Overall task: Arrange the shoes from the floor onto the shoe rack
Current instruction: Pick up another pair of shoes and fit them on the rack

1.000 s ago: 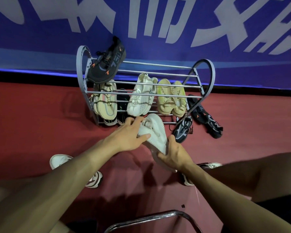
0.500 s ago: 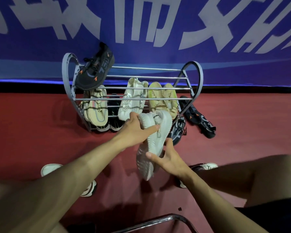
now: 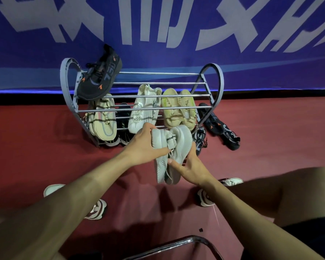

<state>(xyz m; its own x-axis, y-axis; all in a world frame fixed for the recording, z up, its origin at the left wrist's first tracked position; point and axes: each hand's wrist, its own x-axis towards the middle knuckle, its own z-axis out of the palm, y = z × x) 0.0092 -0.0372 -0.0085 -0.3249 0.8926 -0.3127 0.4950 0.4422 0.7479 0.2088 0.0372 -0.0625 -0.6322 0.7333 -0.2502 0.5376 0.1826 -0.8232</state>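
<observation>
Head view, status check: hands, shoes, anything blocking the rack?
Left hand and right hand both grip the pale grey shoes, held together before the shoe rack. Top tier holds one black sneaker; its right side free. No obstruction seen.

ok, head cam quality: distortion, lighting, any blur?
Head view: strong wide-angle bowing, the banner lettering and its lower edge curve; dim, bluish light; soft shadows on the red floor; rack bars glint; both hands and the white shoes sharp, no obvious motion blur.

A metal shoe rack (image 3: 210, 87) stands on the red floor (image 3: 36, 147). At the rack's three o'clock, a black sneaker (image 3: 221, 128) lies on the floor. A black shoe (image 3: 99, 76) sits at the rack's ten o'clock corner.
</observation>
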